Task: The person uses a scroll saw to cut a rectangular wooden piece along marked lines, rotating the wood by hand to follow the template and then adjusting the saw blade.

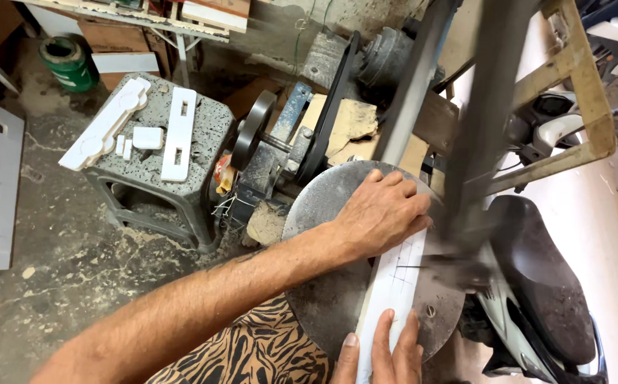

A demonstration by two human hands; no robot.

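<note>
The white board [394, 284], marked with pencil lines, lies flat on the round metal saw table [323, 206], with the left hand [383, 210] spread open and pressing down on its far end while the right hand [387, 352] rests flat-fingered on its near end, close to the blurred blade [465, 178].

Soft daylight, motion-blurred upper right.

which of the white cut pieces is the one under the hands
The long white strip with pencil lines on the round metal table. The left hand and right hand press it; the other white pieces lie untouched on the grey stool.
</note>
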